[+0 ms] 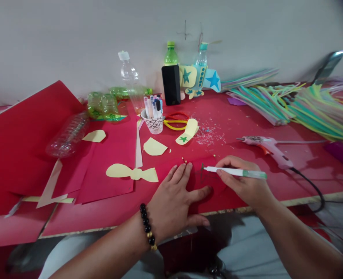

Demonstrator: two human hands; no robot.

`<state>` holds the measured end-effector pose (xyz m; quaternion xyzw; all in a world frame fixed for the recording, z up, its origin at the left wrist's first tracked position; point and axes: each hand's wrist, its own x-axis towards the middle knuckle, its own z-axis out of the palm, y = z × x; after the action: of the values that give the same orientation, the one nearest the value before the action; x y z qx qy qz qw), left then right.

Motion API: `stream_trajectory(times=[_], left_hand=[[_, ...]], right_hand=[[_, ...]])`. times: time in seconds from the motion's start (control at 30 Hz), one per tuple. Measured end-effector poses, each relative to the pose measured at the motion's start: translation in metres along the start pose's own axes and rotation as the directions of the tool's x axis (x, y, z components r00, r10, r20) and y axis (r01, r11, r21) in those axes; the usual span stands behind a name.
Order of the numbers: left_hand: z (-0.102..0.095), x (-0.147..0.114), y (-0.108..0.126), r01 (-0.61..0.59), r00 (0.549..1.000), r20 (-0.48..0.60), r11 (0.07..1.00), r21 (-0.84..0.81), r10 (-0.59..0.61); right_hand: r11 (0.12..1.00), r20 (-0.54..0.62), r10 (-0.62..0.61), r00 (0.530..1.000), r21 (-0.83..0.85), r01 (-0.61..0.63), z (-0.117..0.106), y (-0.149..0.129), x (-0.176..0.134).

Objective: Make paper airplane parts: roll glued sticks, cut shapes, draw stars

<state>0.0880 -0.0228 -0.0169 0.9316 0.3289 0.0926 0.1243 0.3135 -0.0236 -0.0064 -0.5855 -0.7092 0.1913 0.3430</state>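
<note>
My right hand [244, 182] is closed around a white marker [229, 171] with a green end, its tip touching a sheet of red paper [197, 164]. Dark green lines show on the paper by the tip. Flat on the same sheet lies my left hand [179, 193], fingers spread, holding nothing. To its left is a pale yellow propeller-shaped cutout [132, 173]. Beyond the fingers lie a yellow paper piece [155, 147] and a folded yellow strip [188, 132] with a green star.
A pink glue gun [267, 149] with a cord lies to the right. Behind stand a paper cup [153, 123] of markers, scissors [175, 122], a phone [170, 85] and a decorated bottle [201, 64]. Plastic bottles [68, 135] and red sheets [35, 147] are left; colourful strips [264, 102] back right.
</note>
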Motion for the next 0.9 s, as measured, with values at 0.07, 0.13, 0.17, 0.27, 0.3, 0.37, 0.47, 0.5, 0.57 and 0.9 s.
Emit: stream_trajectory(times=[0.07,0.13,0.17,0.27,0.3,0.37,0.47,0.5,0.57,0.9], left_hand=[[-0.0004,-0.0001,-0.0001,-0.002,1.000,0.000,1.000,0.000,0.002],[-0.0008,-0.0001,-0.0001,-0.002,1.000,0.001,1.000,0.004,0.002],[-0.0009,0.0000,0.0000,-0.002,1.000,0.002,1.000,0.008,0.002],[-0.0007,0.0000,0.0001,0.002,1.000,0.003,1.000,0.015,-0.002],[-0.0005,-0.0001,0.0002,0.004,1.000,0.002,1.000,0.016,-0.004],[0.0000,-0.0002,0.0002,0.006,1.000,0.004,1.000,0.012,-0.006],[0.0006,-0.0002,0.0002,0.007,1.000,0.008,1.000,0.002,-0.007],[0.0007,-0.0001,0.0002,0.007,1.000,0.009,1.000,0.000,-0.007],[0.0008,0.0000,0.0003,0.009,1.000,0.012,1.000,-0.002,-0.009],[0.0006,-0.0005,-0.0003,0.012,1.000,0.014,1.000,-0.009,-0.012]], right_hand=[[1.000,-0.022,0.000,1.000,0.004,0.000,0.0002,0.0001,0.0001],[1.000,-0.052,0.008,0.999,-0.010,-0.008,0.0007,0.0002,0.0004],[1.000,-0.057,0.007,0.998,-0.020,-0.009,0.0008,0.0000,0.0005],[0.999,-0.019,-0.028,0.999,-0.027,0.027,-0.0005,-0.0017,0.0002],[0.999,0.001,-0.043,0.999,-0.015,0.043,-0.0012,-0.0024,-0.0002],[0.998,0.036,-0.062,0.997,0.017,0.061,-0.0022,-0.0031,-0.0011],[0.999,0.016,-0.040,0.999,0.025,0.039,-0.0020,-0.0025,-0.0017],[0.999,0.001,-0.031,1.000,0.013,0.031,-0.0017,-0.0021,-0.0017],[1.000,-0.011,-0.029,1.000,-0.007,0.029,-0.0016,-0.0016,-0.0016],[0.998,-0.007,-0.070,0.998,-0.008,0.070,-0.0026,-0.0025,-0.0030]])
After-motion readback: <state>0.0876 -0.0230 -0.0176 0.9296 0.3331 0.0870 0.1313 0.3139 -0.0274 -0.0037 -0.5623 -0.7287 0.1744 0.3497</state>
